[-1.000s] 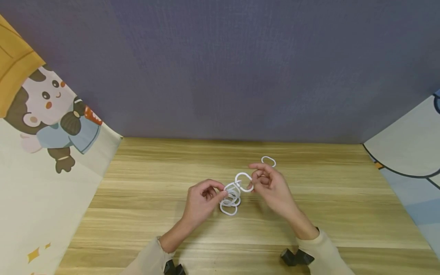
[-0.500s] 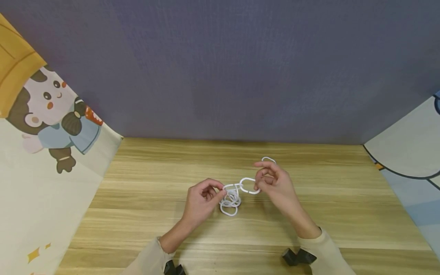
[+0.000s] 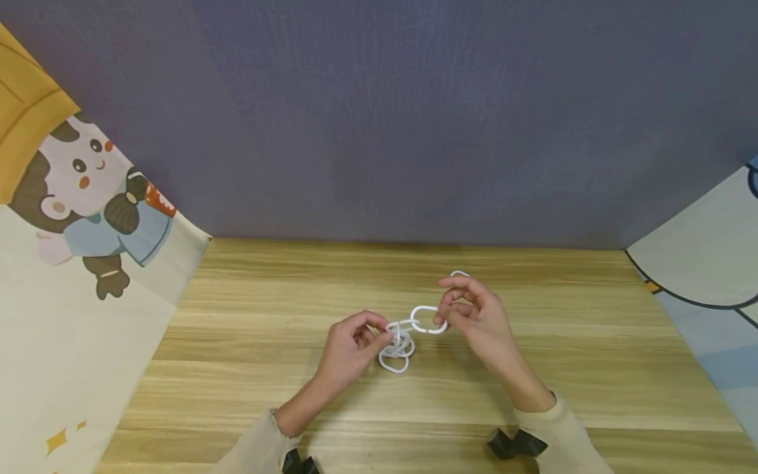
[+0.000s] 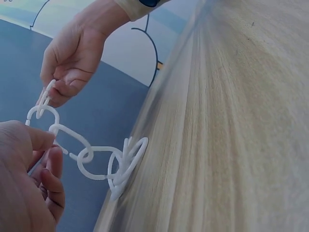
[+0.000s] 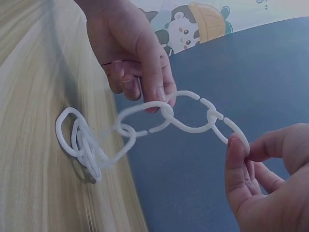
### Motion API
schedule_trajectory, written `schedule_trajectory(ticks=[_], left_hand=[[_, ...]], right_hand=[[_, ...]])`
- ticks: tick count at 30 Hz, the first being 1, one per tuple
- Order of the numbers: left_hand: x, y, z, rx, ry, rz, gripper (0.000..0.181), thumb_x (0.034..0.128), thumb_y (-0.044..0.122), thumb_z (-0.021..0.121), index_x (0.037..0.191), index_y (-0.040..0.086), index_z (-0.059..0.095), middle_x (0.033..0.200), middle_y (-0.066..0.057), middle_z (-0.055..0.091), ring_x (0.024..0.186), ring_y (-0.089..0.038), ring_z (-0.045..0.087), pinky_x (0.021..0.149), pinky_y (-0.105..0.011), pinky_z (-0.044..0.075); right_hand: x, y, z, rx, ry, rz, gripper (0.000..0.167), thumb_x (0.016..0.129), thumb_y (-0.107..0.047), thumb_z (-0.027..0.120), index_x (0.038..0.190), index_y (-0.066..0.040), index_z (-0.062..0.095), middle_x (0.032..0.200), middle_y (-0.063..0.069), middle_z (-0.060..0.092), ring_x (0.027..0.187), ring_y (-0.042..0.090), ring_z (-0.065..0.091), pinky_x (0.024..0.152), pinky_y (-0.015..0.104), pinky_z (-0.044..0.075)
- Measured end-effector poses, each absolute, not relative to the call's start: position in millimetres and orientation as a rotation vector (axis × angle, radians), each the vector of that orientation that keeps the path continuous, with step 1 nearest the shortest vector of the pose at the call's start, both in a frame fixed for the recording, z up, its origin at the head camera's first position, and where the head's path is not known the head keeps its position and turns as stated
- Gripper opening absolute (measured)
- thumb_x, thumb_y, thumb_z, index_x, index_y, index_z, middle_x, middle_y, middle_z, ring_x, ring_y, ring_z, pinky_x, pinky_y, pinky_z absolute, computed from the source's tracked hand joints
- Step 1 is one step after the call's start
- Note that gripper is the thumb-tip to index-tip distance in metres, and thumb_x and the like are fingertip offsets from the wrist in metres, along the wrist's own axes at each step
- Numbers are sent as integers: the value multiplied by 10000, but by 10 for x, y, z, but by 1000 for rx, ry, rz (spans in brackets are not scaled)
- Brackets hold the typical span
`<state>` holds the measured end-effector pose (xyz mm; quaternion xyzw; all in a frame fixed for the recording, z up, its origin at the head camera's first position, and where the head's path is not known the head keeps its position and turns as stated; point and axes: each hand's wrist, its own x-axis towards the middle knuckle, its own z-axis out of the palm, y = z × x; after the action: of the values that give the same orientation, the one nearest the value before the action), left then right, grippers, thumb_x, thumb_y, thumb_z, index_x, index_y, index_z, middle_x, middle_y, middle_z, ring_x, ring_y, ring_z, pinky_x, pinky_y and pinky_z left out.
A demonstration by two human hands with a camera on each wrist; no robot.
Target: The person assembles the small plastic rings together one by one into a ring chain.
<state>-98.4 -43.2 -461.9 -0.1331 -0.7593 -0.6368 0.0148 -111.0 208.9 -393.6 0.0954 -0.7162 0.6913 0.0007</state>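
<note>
A chain of white open-gapped plastic links [image 5: 190, 129] runs between both hands. My left hand [image 3: 352, 345] pinches one link between thumb and index finger. My right hand [image 3: 480, 326] pinches the end link [image 3: 435, 331], which hooks through the link at my left fingers. From the left hand [image 4: 24, 179], more joined links [image 4: 94, 176] hang down to the table. The lower links lie in a small overlapping pile [image 5: 64, 133] on the wood. In the right wrist view, narrow gaps show in several links.
A separate white link [image 3: 459, 272] lies on the wooden table [image 3: 266, 283] beyond the right hand, partly hidden by it. A dark blue-grey panel [image 3: 391, 131] stands behind the table. Cartoon-printed panels [image 3: 148, 316] flank it on both sides.
My right hand has moved a little right, drawing the end link away from the left hand. The left hand has stayed nearly still. The separate link is more hidden now.
</note>
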Motion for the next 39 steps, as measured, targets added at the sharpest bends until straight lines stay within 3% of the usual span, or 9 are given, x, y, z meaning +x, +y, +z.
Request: schedule_trajectory(ticks=[13, 25, 33, 39], left_hand=[[-1006, -397, -4583, -471, -2350, -1885, 134, 954, 17, 852, 1074, 25, 794, 968, -36, 776, 654, -42, 587, 551, -195, 493], [-1004, -340, -4542, -835, -2033, -1752, 155, 878, -49, 895, 995, 46, 856, 867, -40, 717, 632, -35, 522, 498, -194, 460], [-1014, -354, -4562, -726, -2103, -1729, 210, 854, -11, 931, 1028, 71, 848, 914, -24, 732, 641, -1, 520, 504, -196, 474], [-1031, -354, -4590, -708, -2099, -1702, 231, 846, -14, 938, 1021, 78, 818, 905, -29, 735, 639, -23, 544, 511, -215, 502]], right_hand=[[-1191, 2094, -3920, 318, -2259, 2205, 353, 977, 193, 654, 1316, 101, 616, 981, 104, 650, 764, 183, 753, 726, 301, 655], [-1275, 2086, -3946, 359, -2324, 2241, 348, 995, 160, 654, 1337, 129, 599, 1001, 110, 645, 786, 160, 770, 768, 313, 661], [-1275, 2092, -3927, 343, -2384, 2293, 344, 1011, 92, 686, 1341, 141, 601, 1079, 215, 627, 810, 175, 789, 786, 326, 665], [-1272, 2091, -3945, 337, -2421, 2319, 329, 1003, 86, 691, 1311, 159, 599, 1093, 187, 627, 812, 168, 786, 796, 338, 670]])
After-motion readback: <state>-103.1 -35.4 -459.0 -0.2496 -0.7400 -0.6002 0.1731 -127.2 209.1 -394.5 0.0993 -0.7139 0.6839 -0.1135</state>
